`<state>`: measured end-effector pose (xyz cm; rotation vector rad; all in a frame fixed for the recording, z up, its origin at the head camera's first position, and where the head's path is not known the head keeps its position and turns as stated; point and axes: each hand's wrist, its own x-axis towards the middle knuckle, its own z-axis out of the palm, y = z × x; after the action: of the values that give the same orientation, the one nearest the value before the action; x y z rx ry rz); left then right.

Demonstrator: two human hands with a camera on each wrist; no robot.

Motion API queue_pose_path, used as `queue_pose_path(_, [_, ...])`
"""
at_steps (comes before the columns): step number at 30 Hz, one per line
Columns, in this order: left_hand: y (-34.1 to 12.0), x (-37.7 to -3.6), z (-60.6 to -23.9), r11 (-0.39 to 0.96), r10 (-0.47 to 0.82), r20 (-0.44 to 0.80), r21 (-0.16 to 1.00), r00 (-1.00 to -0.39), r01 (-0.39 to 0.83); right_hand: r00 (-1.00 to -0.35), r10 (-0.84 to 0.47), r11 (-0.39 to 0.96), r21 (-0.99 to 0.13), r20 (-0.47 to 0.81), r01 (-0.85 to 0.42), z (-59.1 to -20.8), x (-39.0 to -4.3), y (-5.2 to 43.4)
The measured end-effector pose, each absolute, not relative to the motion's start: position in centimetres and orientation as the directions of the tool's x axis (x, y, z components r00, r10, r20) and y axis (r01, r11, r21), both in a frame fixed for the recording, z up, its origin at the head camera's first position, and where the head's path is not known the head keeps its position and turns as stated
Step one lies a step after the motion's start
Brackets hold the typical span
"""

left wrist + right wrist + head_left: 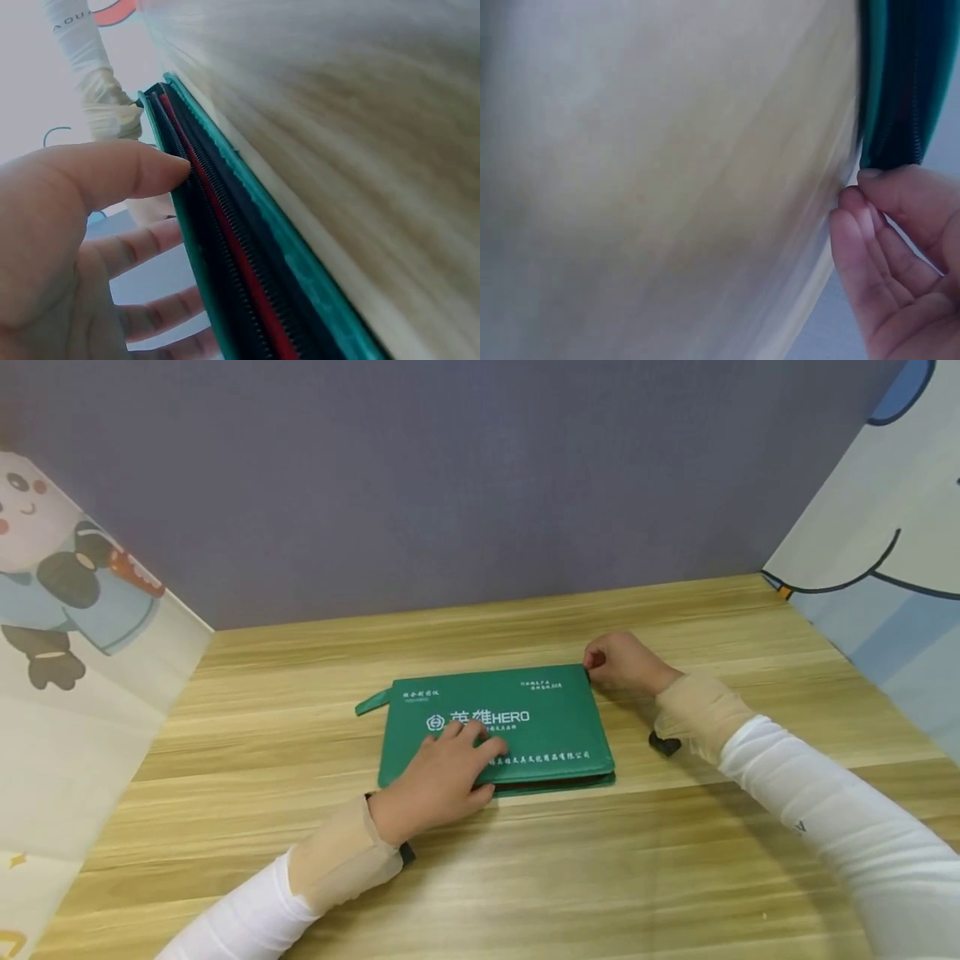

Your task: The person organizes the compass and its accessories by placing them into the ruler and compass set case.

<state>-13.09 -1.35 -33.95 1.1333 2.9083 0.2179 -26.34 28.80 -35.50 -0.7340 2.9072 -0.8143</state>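
Hidden or unclear first. Your right wrist view is mostly a blurred wash of table (667, 187); only a strip of the green zip pouch (892, 82) shows at the top right corner, with your right hand (900, 247) below it. Its fingertips (855, 201) are bunched at the pouch corner; what sits between them is too small to make out, so you cannot confirm the zip pull from this view. In the head view the same right hand (624, 662) is curled tight at the far right corner of the pouch (525, 710), pinching there; the pinched part is covered by the knuckles.

A small dark object (664, 744) lies under your right wrist, half covered by the sleeve; I cannot tell what it is.

Container: the pouch lies flat near the middle of the wooden table (525, 877), printed face up, white lettering including "HERO". A green tab (372, 702) sticks out at its far left corner. The left wrist view looks along the near edge: dark zipper teeth (225, 247) and a red strip (247, 262) beside them run the length of the edge. Contents do not show in any view.

Your left hand (442, 777) rests flat on the near half of the pouch, fingers spread and straight, pressing down, gripping nothing. In the left wrist view the thumb (112, 172) touches the zipper edge.

Cartoon-printed panels (75, 693) stand at both sides, cut off by the frame.
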Motion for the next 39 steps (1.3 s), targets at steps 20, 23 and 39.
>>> queue_pose_path(20, [-1.2,-14.4,-33.7,0.678,0.726,0.054,0.111,-0.686,0.726,-0.866,-0.491,0.765,-0.432,0.088,-0.478,-35.0,-27.1,29.1])
queue_pose_path(23, [-1.1,-14.5,-33.6,0.683,0.723,0.038,0.112,-0.690,0.722,-0.865,-0.494,0.760,-0.435,0.094,-0.482,-35.0,-26.9,29.4])
queue_pose_path(39, [-1.3,-15.1,-33.4,0.690,0.718,-0.020,0.150,-0.695,0.708,-0.837,-0.546,0.727,-0.470,0.045,-0.500,-34.9,-25.1,30.1])
